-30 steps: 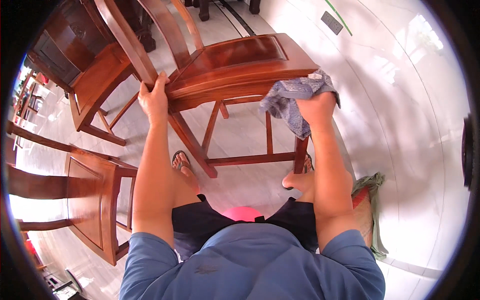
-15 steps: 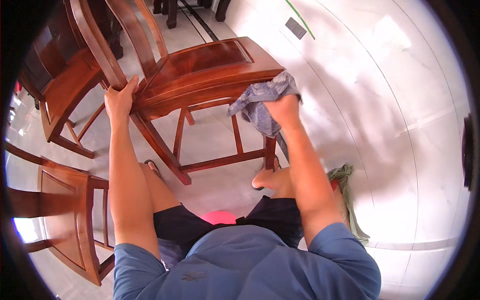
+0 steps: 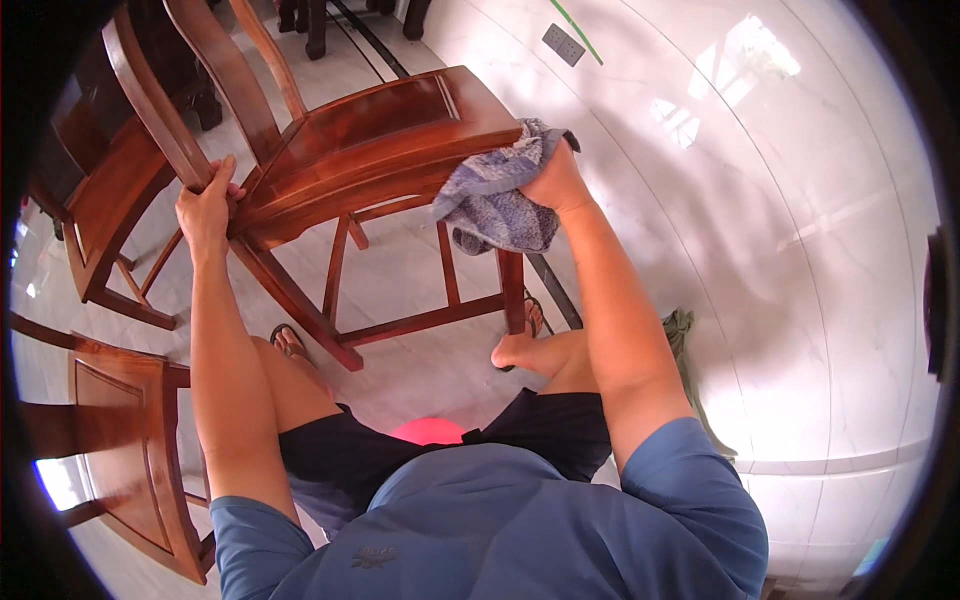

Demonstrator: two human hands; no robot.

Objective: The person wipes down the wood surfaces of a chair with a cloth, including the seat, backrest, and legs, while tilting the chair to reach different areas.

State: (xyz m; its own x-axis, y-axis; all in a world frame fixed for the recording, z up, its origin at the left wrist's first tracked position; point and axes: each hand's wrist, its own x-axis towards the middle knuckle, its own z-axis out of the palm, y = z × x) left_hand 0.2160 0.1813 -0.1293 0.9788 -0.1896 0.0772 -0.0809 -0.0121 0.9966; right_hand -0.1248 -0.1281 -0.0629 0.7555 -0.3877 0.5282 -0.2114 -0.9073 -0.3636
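Observation:
A reddish-brown wooden chair (image 3: 370, 150) stands tilted before me, its curved back slats at the upper left and its seat edge toward me. My left hand (image 3: 208, 205) grips the chair where a back post meets the seat, thumb up along the wood. In my right hand (image 3: 556, 185) is a bunched grey-blue cloth (image 3: 500, 205), pressed against the front right corner of the seat. The cloth hangs down over the top of the chair leg below and covers that corner. Most of the right fingers are hidden behind the cloth.
A second wooden chair (image 3: 120, 190) stands at the far left, and another chair (image 3: 120, 450) at the near left. On the right rises a glossy white tiled wall (image 3: 760, 250) with a socket plate (image 3: 563, 45). A green cloth (image 3: 685, 350) hangs beside my right arm.
The chair and both hands sit slightly further left in view. The cloth in my right hand is bunched differently at the seat corner, and my left hand keeps its hold.

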